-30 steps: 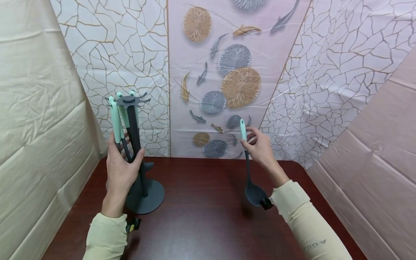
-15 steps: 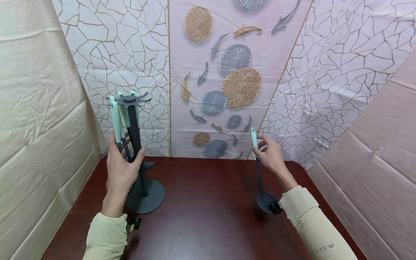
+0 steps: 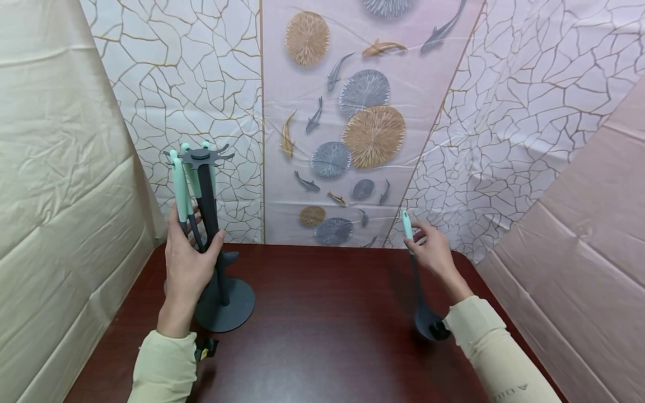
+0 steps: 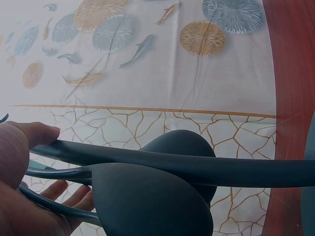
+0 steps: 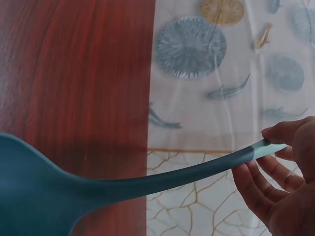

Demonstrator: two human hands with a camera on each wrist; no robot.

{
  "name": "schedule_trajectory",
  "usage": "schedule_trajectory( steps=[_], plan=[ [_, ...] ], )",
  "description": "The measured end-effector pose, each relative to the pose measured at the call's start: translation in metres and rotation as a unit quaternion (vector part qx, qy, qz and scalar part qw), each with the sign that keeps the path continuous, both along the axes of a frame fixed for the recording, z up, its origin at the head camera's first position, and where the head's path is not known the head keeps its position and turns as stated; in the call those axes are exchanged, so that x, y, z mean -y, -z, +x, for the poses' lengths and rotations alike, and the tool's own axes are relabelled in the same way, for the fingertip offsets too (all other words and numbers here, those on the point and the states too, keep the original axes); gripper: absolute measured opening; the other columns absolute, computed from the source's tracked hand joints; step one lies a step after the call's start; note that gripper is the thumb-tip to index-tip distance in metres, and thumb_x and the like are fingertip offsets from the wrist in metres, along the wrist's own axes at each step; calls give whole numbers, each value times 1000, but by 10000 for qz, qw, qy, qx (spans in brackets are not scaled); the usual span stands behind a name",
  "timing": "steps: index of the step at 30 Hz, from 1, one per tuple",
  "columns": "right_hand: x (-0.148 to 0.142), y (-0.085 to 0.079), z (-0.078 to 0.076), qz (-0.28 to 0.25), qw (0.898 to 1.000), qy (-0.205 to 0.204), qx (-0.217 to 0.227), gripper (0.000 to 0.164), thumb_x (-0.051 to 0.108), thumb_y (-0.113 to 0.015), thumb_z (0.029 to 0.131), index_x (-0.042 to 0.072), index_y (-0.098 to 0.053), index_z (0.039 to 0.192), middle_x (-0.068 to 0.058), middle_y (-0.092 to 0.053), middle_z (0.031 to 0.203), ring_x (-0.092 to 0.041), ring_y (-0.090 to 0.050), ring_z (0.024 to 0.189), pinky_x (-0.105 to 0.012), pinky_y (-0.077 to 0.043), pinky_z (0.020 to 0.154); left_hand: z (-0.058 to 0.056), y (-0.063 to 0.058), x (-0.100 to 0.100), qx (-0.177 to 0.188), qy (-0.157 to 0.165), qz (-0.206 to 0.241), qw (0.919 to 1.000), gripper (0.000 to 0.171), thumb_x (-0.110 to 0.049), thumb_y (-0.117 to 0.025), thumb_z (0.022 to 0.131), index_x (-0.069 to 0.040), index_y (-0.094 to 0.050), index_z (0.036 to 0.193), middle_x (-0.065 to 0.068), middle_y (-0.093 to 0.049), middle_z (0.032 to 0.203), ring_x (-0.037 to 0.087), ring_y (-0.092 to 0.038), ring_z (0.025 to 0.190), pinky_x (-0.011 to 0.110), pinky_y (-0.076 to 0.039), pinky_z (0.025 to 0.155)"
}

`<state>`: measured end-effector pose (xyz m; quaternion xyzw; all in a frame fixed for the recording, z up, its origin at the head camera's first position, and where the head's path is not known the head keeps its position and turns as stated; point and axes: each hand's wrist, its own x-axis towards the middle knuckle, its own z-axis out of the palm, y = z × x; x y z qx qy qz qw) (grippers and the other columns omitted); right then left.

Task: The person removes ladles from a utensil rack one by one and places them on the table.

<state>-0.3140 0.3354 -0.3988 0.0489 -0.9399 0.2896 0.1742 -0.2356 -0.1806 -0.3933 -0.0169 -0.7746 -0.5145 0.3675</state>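
Note:
On the left side of the table, my left hand (image 3: 188,268) grips a dark utensil stand (image 3: 206,196) partway up its post. Several utensils with mint-green handles (image 3: 179,187) hang from its hooked top. The left wrist view has the thumb against the post and the fingers behind the utensil shafts, above two dark utensil heads (image 4: 152,199). At the right, my right hand (image 3: 433,252) pinches a dark cooking spoon (image 3: 417,280) by its mint-green handle. The spoon hangs bowl down, low over the table; its large bowl (image 5: 34,189) is cut off in the right wrist view.
Both hands work over a dark red-brown table (image 3: 322,313). A patterned cloth (image 3: 332,140) hangs along its far edge, with beige padded cloth (image 3: 65,196) on the left and pinkish cloth (image 3: 579,224) on the right. The stand's round base (image 3: 239,305) rests on the table.
My right hand has carried the cooking spoon to the right, downward and nearer to me. The left hand and the utensil stand have stayed in place.

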Motion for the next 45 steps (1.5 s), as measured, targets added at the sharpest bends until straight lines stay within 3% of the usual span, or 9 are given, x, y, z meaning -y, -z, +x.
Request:
schedule_trajectory(
  steps=[10, 17, 25, 31, 39, 45],
  plan=[
    [-23, 6, 2, 191, 9997, 78, 149, 48, 10, -72, 99, 3, -59, 145, -22, -70, 101, -24, -68, 68, -34, -53, 56, 1, 0, 0, 63, -32, 10, 10000, 99, -17, -81, 95, -25, -18, 170, 11, -48, 160, 38, -53, 141, 68, -45, 107],
    [-39, 17, 7, 414, 9988, 214, 152, 46, 9, -73, 99, -2, -61, 141, -21, -72, 97, -36, -72, 86, -44, -58, 66, 0, 0, 0, 51, -43, -35, 10000, 98, -16, -81, 95, -25, -18, 170, 12, -47, 160, 39, -53, 141, 68, -45, 107],
    [-56, 28, 11, 561, 9971, 417, 311, 44, 11, -72, 100, 3, -61, 142, -18, -73, 93, -29, -68, 74, -46, -55, 67, 1, 1, 0, 60, -61, -64, 9999, 97, -17, -81, 95, -23, -18, 170, 13, -48, 160, 39, -54, 141, 68, -45, 106],
    [-72, 35, 16, 616, 9963, 454, 402, 45, 10, -70, 101, -4, -59, 142, -23, -73, 99, -32, -70, 80, -50, -58, 70, -1, 1, 1, 52, -91, -75, 9999, 97, -17, -81, 95, -22, -19, 170, 15, -48, 159, 39, -54, 140, 69, -46, 105],
    [-85, 46, 21, 745, 9947, 514, 497, 48, 8, -71, 99, -10, -58, 141, -22, -74, 96, -24, -69, 70, -43, -57, 64, 0, 1, 1, 0, -51, -70, 10000, 96, -16, -80, 95, -23, -20, 169, 13, -48, 160, 40, -54, 140, 70, -45, 105],
    [-92, 49, 23, 799, 9932, 595, 598, 46, 9, -71, 99, -9, -60, 139, -19, -73, 91, -22, -66, 67, -40, -54, 59, -1, 0, 0, -4, -59, -90, 9999, 96, -16, -80, 95, -23, -20, 169, 13, -48, 160, 40, -54, 140, 69, -46, 105]
  ],
)
